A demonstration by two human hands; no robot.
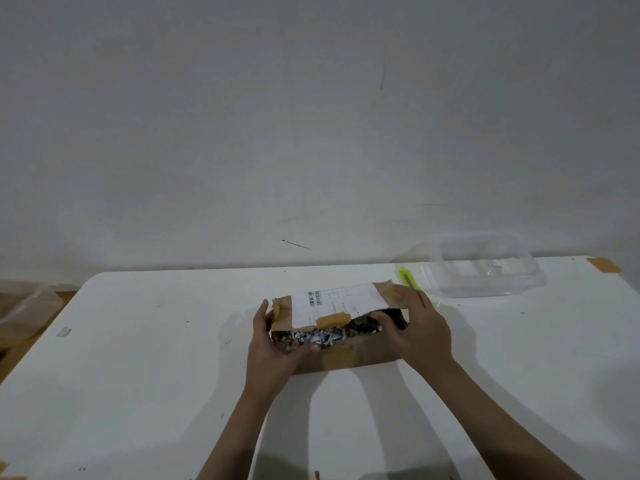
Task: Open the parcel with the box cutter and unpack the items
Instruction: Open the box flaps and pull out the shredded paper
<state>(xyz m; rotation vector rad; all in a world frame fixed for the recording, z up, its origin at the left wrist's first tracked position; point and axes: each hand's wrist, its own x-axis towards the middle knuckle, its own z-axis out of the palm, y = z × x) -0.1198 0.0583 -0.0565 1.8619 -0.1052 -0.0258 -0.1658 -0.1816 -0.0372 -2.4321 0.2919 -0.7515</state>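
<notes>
A brown cardboard parcel (360,355) lies on the white table (138,358), its top flap with a white shipping label (334,301) lifted up. Shredded paper filling (325,337) shows in the gap. My left hand (273,344) grips the parcel's left end, thumb over the near edge into the opening. My right hand (415,327) holds the right end, fingers on the flap's corner and thumb reaching inside the opening. A yellow-green box cutter (408,278) lies on the table just behind the parcel, partly hidden by my right hand. The contents under the filling are hidden.
A clear plastic tray (485,271) sits at the back right of the table. A strip of brown tape (604,264) sticks to the far right corner. Brown bags or boxes (24,310) stand on the floor left of the table. A wall rises behind.
</notes>
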